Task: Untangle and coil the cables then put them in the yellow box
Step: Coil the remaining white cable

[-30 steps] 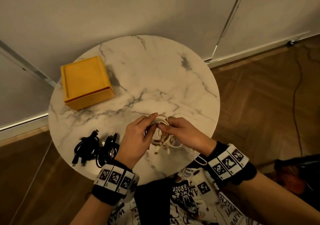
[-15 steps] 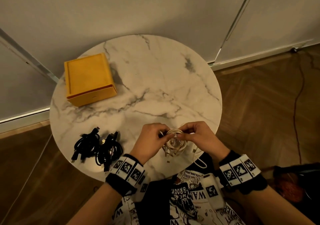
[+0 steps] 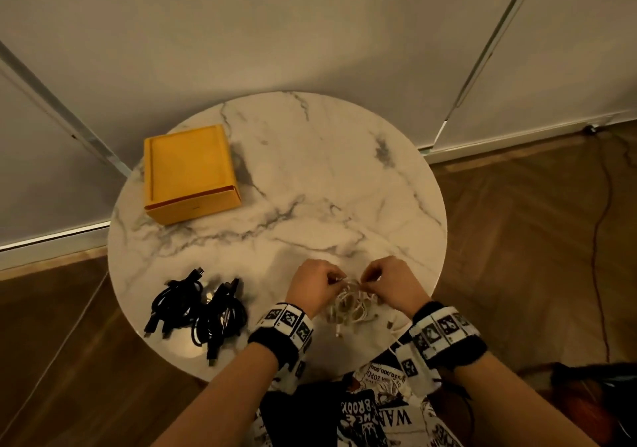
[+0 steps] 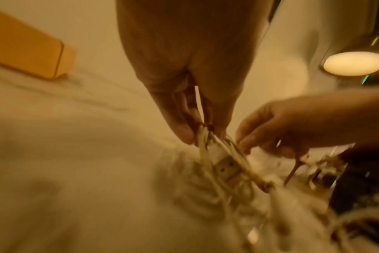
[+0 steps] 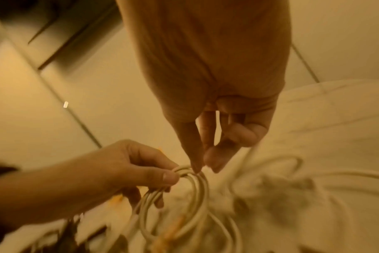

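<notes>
A tangle of white cables [image 3: 350, 305] hangs over the near edge of the round marble table [image 3: 310, 184]. My left hand [image 3: 315, 283] pinches the top of its loops between thumb and fingers [image 4: 202, 135]. My right hand [image 3: 391, 283] pinches a strand of the same white cables [image 5: 197, 186] just to the right, thumb against fingertips [image 5: 214, 160]. A white plug [image 4: 224, 166] shows among the strands. The yellow box [image 3: 189, 170] sits at the table's far left with its lid on. Two black cable bundles [image 3: 198, 308] lie at the near left.
Behind the table stand pale wall panels [image 3: 310, 26]. Wooden floor [image 3: 534, 239] lies on both sides, with a thin dark cord [image 3: 599, 226] running across it at right. My patterned clothing [image 3: 372, 405] is below the table's near edge.
Both hands have drawn the white cables toward me, from the table's middle to its near edge. The fingers have closed into tighter pinches.
</notes>
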Available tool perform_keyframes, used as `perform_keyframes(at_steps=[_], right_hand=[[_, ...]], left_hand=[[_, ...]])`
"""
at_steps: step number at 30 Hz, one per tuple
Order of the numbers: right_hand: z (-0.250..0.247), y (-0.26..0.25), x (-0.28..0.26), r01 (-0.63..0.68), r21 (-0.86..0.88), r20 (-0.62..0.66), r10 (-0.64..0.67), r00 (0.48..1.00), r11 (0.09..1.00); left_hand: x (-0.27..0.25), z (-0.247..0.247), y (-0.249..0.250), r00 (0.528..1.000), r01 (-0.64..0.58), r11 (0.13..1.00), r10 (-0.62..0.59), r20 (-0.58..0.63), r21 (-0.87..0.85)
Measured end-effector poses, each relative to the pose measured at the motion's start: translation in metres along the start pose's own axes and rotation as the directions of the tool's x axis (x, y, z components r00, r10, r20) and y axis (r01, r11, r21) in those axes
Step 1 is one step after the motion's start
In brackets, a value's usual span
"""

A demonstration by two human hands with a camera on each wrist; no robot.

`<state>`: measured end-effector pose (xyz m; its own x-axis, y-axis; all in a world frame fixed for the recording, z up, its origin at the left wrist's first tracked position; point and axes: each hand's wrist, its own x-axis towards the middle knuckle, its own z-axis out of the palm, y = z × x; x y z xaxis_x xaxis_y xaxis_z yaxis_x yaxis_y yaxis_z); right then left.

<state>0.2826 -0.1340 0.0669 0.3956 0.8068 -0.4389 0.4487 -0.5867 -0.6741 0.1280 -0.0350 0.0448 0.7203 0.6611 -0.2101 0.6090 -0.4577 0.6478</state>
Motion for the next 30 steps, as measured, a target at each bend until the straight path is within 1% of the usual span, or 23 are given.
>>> perform_keyframes(at_steps=[1, 2, 4, 7, 9, 11, 13, 15, 16, 18, 20, 21, 23, 25, 27, 28, 30], right_hand=[[0.008, 0.003, 0.002, 0.005, -0.092, 0.016, -0.004, 1.000, 0.996], [0.014, 0.004, 0.003, 0.008, -0.148, 0.032, -0.003, 0.999, 0.989], [0.016, 0.003, 0.003, 0.029, -0.178, 0.044, -0.021, 0.999, 0.984], [0.006, 0.000, 0.002, 0.073, -0.102, 0.046, -0.069, 0.997, 0.992], [0.000, -0.004, -0.001, 0.073, -0.014, 0.031, -0.073, 0.997, 0.997], [-0.004, -0.003, -0.005, 0.081, 0.084, 0.003, -0.081, 0.997, 0.993], [-0.004, -0.006, -0.008, 0.113, 0.126, -0.001, -0.113, 0.994, 0.986], [-0.001, -0.016, -0.005, 0.114, 0.158, 0.052, -0.124, 0.991, 0.981], [0.001, -0.021, -0.002, 0.108, 0.144, 0.074, -0.120, 0.990, 0.984], [0.007, -0.033, 0.011, 0.117, 0.084, 0.114, -0.127, 0.985, 0.990], [0.014, -0.046, 0.022, 0.145, 0.064, 0.175, -0.154, 0.972, 0.987], [0.017, -0.053, 0.025, 0.149, 0.066, 0.203, -0.159, 0.966, 0.987], [0.022, -0.063, 0.030, 0.153, 0.086, 0.242, -0.169, 0.955, 0.985], [0.024, -0.072, 0.033, 0.155, 0.110, 0.272, -0.179, 0.945, 0.982], [0.027, -0.079, 0.035, 0.150, 0.126, 0.297, -0.182, 0.937, 0.981], [0.028, -0.082, 0.038, 0.147, 0.134, 0.299, -0.182, 0.937, 0.980], [0.028, -0.091, 0.043, 0.143, 0.163, 0.292, -0.186, 0.938, 0.976]], left_hand=[[-0.001, 0.008, -0.007, 0.999, 0.039, 0.998, -0.040, 0.014, 0.046], [-0.003, 0.015, -0.013, 0.998, 0.065, 0.996, -0.065, 0.011, 0.064], [-0.006, 0.022, -0.018, 0.997, 0.071, 0.997, -0.070, -0.016, 0.042], [-0.005, 0.018, -0.015, 0.998, 0.043, 0.999, -0.043, -0.035, -0.010], [-0.003, 0.011, -0.015, 0.998, 0.041, 0.994, -0.045, -0.037, -0.106], [-0.004, 0.002, -0.017, 0.999, 0.035, 0.979, -0.036, 0.001, -0.200], [-0.012, -0.018, -0.013, 0.998, 0.065, 0.955, -0.057, 0.038, -0.288], [-0.023, -0.048, -0.015, 0.995, 0.104, 0.946, -0.099, 0.033, -0.307], [-0.026, -0.063, -0.019, 0.991, 0.129, 0.947, -0.128, 0.023, -0.296], [-0.031, -0.095, -0.036, 0.986, 0.154, 0.953, -0.166, -0.024, -0.261], [-0.031, -0.129, -0.063, 0.975, 0.164, 0.956, -0.194, -0.105, -0.241], [-0.029, -0.145, -0.082, 0.963, 0.189, 0.962, -0.221, -0.156, -0.199], [-0.022, -0.175, -0.118, 0.917, 0.295, 0.955, -0.295, -0.268, -0.041], [-0.009, -0.200, -0.147, 0.875, 0.387, 0.916, -0.328, -0.356, 0.109], [0.005, -0.215, -0.164, 0.874, 0.424, 0.865, -0.314, -0.370, 0.268], [0.012, -0.217, -0.171, 0.881, 0.436, 0.838, -0.324, -0.345, 0.328], [0.024, -0.215, -0.175, 0.891, 0.445, 0.807, -0.355, -0.283, 0.387]])
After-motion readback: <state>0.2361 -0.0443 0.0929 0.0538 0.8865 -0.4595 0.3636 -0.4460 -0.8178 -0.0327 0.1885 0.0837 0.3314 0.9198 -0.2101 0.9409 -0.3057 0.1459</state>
